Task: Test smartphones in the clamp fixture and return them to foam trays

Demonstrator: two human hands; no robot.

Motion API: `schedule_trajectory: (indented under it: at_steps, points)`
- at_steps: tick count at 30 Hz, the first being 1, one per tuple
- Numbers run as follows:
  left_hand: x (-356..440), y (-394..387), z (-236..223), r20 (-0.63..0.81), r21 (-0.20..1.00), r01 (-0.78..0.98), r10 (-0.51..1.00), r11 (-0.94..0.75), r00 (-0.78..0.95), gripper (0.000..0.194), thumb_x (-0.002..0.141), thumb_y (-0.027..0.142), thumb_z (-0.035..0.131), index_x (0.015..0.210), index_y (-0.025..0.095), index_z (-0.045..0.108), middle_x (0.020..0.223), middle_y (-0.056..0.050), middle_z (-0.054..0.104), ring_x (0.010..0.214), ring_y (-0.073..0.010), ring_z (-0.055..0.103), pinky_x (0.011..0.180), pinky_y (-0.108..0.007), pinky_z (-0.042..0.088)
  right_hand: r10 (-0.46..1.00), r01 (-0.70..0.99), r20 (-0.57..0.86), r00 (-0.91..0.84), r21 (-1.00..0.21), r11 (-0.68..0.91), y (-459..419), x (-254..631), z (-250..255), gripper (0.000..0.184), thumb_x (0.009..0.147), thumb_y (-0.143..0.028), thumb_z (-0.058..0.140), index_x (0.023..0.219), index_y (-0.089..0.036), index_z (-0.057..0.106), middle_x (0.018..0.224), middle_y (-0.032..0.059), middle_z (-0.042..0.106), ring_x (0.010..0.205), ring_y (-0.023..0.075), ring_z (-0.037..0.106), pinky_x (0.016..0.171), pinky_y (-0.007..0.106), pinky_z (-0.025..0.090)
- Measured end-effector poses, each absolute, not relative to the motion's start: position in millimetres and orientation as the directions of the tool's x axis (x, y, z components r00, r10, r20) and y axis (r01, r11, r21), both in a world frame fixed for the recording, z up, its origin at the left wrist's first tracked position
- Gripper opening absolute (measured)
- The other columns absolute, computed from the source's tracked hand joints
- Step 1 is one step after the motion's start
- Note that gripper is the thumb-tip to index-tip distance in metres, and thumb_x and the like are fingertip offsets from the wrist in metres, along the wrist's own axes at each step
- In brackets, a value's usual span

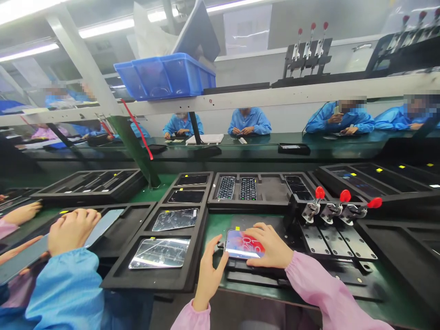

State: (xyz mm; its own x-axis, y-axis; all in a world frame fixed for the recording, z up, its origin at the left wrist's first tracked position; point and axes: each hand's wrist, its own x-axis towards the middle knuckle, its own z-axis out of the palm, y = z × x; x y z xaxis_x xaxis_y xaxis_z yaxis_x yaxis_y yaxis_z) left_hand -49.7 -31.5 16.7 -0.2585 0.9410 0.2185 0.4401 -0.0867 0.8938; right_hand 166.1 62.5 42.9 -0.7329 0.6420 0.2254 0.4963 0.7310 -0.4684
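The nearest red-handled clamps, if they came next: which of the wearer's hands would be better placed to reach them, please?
Probably the right hand: it lies over the right end of the lit phone, nearer those clamps. The left hand is at the phone's left edge, farther away.

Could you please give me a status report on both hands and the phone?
Left hand open at left end of the lit phone. Right hand over its right part. Red-handled clamps to the right, not blocking the phone.
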Motion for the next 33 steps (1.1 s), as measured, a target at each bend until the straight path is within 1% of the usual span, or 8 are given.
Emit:
schedule_trajectory:
  at_steps: [5,10,18,21,24,27,30,33]
  points:
    - [-49,-29,11,0.232,0.883,0.457,0.949,-0.113,-0.214,0.049,0.079,0.035,0.057,0.127,0.026,0.045,0.133,-0.008,0.049,0.123,-0.0253,0.044,0.097,-0.042,0.041,0.641,0.487,0.193,-0.743,-0.501,0.715,65,165,42,0.079,0.059,-0.064,0.064,0.125,-0.027,0.045,0.121,0.0068,0.052,0.101,0.0225,0.046,0.089,0.039,0.037]
    - [-49,-28,9,0.21,0.9,0.422,0.956,-0.108,-0.203,0.049,0.078,0.035,0.057,0.125,0.026,0.047,0.128,-0.009,0.053,0.121,-0.025,0.047,0.095,-0.041,0.042,0.644,0.497,0.177,-0.745,-0.498,0.711,63,168,43,0.083,0.059,-0.066,0.062,0.129,-0.029,0.04,0.128,0.0073,0.049,0.11,0.025,0.046,0.092,0.042,0.037]
    - [-49,-28,7,0.193,0.917,0.385,0.96,-0.103,-0.203,0.055,0.079,0.033,0.057,0.13,0.027,0.039,0.127,-0.009,0.055,0.12,-0.0243,0.048,0.097,-0.042,0.04,0.754,0.587,0.225,-0.616,-0.507,0.631,47,197,31,0.101,0.06,-0.07,0.059,0.141,-0.023,0.02,0.142,0.0117,0.031,0.131,0.0309,0.027,0.106,0.051,0.024]
    - [-49,-28,7,0.192,0.92,0.379,0.96,-0.103,-0.205,0.055,0.08,0.032,0.057,0.13,0.027,0.038,0.127,-0.009,0.055,0.12,-0.0244,0.048,0.097,-0.042,0.039,0.761,0.588,0.195,-0.618,-0.528,0.613,36,204,26,0.098,0.062,-0.068,0.059,0.141,-0.029,0.016,0.139,0.0087,0.036,0.131,0.0319,0.027,0.107,0.059,0.016]
    - [-49,-29,7,0.187,0.918,0.385,0.961,-0.097,-0.206,0.055,0.08,0.032,0.057,0.131,0.027,0.037,0.127,-0.009,0.055,0.12,-0.0242,0.047,0.097,-0.042,0.039,0.763,0.546,0.236,-0.602,-0.575,0.609,25,208,27,0.092,0.063,-0.062,0.062,0.139,-0.032,0.018,0.121,0.0064,0.054,0.124,0.029,0.039,0.108,0.06,0.01]
    - [-49,-29,6,0.185,0.916,0.39,0.962,-0.094,-0.203,0.055,0.079,0.032,0.058,0.131,0.027,0.037,0.127,-0.009,0.055,0.12,-0.0249,0.048,0.097,-0.043,0.04,0.785,0.501,0.322,-0.53,-0.627,0.596,17,211,28,0.087,0.064,-0.056,0.066,0.136,-0.033,0.022,0.105,0.004,0.059,0.111,0.0246,0.051,0.109,0.055,0.018]
    - [-50,-29,5,0.201,0.908,0.405,0.959,-0.106,-0.2,0.056,0.08,0.033,0.057,0.132,0.026,0.036,0.126,-0.01,0.055,0.119,-0.0253,0.049,0.096,-0.043,0.041,0.783,0.517,0.403,-0.473,-0.593,0.617,15,214,24,0.081,0.064,-0.053,0.068,0.132,-0.03,0.029,0.12,0.0065,0.052,0.115,0.0242,0.048,0.105,0.047,0.032]
    - [-50,-29,4,0.194,0.903,0.417,0.962,-0.098,-0.194,0.056,0.081,0.033,0.056,0.132,0.026,0.034,0.125,-0.009,0.056,0.118,-0.024,0.049,0.097,-0.042,0.04,0.78,0.598,0.446,-0.439,-0.503,0.624,17,216,16,0.075,0.069,-0.051,0.064,0.131,-0.024,0.031,0.129,0.0087,0.046,0.122,0.0241,0.041,0.101,0.041,0.039]
